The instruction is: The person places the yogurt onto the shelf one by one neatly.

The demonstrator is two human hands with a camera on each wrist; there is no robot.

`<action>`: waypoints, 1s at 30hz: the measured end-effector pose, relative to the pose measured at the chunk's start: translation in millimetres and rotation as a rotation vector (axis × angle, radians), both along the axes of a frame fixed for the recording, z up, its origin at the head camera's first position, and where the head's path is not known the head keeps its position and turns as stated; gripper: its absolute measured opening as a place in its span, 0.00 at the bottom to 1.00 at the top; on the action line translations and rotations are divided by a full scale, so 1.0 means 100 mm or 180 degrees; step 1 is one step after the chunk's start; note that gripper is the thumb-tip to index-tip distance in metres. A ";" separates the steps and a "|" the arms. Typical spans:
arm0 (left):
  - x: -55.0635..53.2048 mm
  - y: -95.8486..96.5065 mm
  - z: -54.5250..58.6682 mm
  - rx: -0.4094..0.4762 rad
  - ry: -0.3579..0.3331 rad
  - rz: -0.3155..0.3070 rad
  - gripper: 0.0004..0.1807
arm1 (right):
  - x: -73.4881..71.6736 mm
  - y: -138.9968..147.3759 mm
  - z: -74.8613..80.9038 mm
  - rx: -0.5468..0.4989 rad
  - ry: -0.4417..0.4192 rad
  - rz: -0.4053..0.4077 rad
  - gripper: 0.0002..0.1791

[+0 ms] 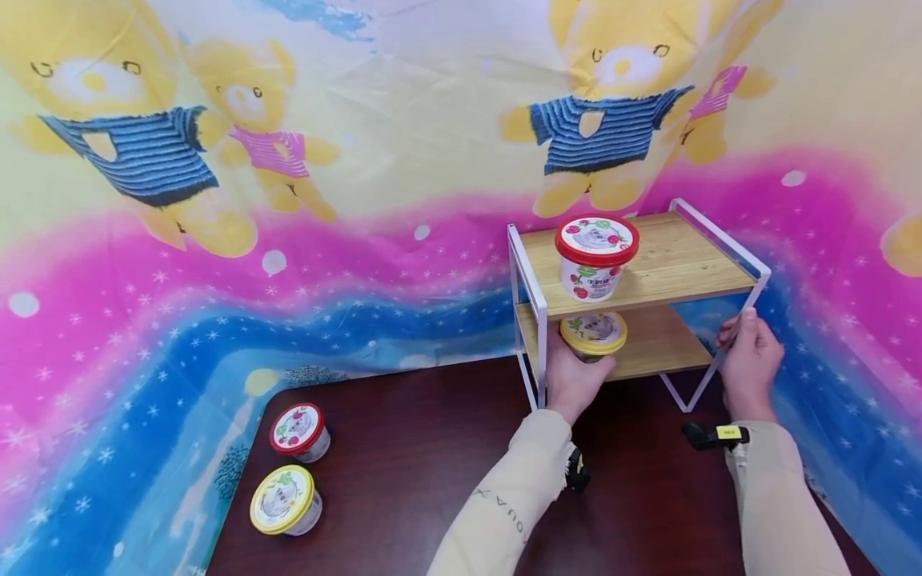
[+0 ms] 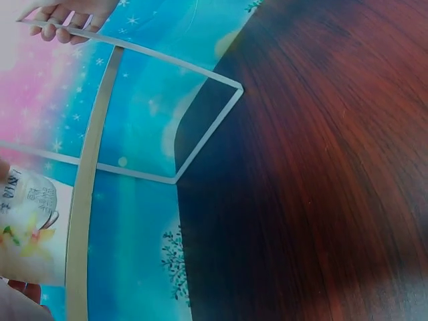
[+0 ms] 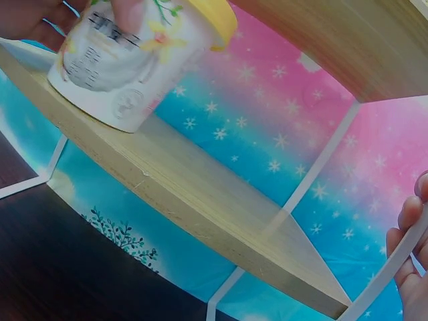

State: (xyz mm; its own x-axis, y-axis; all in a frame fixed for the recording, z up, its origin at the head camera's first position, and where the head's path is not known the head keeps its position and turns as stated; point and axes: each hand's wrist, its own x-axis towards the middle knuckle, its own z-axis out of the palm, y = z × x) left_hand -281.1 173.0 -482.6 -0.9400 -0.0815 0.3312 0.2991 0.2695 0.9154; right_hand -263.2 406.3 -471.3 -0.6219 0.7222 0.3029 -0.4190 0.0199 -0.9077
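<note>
While the right hand [image 1: 751,368] holds a post, the left grips a yellow-lidded tub

Nearest to me on the head feed, two pale sleeves [image 1: 504,488] reach over the dark table [image 1: 403,456]. On its left side, well apart from both hands, a second yellow-lidded tub [image 1: 283,500] stands, with a red-lidded tub [image 1: 298,430] just beyond; both are upright and within arm's reach.

Left hand [image 1: 576,380]: closed round the gripped tub [image 3: 134,73], thumb on the printed face, fingers on the other side. I read that as a side hold, handy because the upper board [image 1: 684,248] covers the space overhead. The tub's base appears to meet the lower shelf [image 1: 666,344], near the front edge at the left end. How much weight the board takes, I cannot tell.

Right hand: fingers curled round the right front post [image 3: 389,271] of the white-framed rack. Probably a brace, so the light-looking frame does not slide.

Above, another red-lidded tub [image 1: 596,260] stands upright near the upper board's front edge, roughly over the gripped one. The front placing probably makes for easy access.

Farthest back, I see a printed bear backdrop [image 1: 446,144] behind the rack.
</note>
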 end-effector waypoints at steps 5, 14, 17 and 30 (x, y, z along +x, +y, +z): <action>0.02 0.03 -0.02 -0.0027 0.0053 0.0089 0.58 | 0.01 0.00 0.00 -0.0036 0.0000 0.0018 0.25; -0.02 0.15 -0.04 -0.0463 0.0326 0.0490 0.70 | 0.02 -0.05 -0.01 -0.0043 -0.0057 0.0008 0.25; -0.05 0.17 -0.03 -0.0571 0.0351 0.0576 0.67 | 0.01 -0.05 -0.01 -0.0081 -0.0084 0.0015 0.25; -0.08 0.08 -0.06 -0.0171 0.0284 0.0035 0.64 | 0.01 -0.01 0.01 -0.0074 0.0139 0.0027 0.25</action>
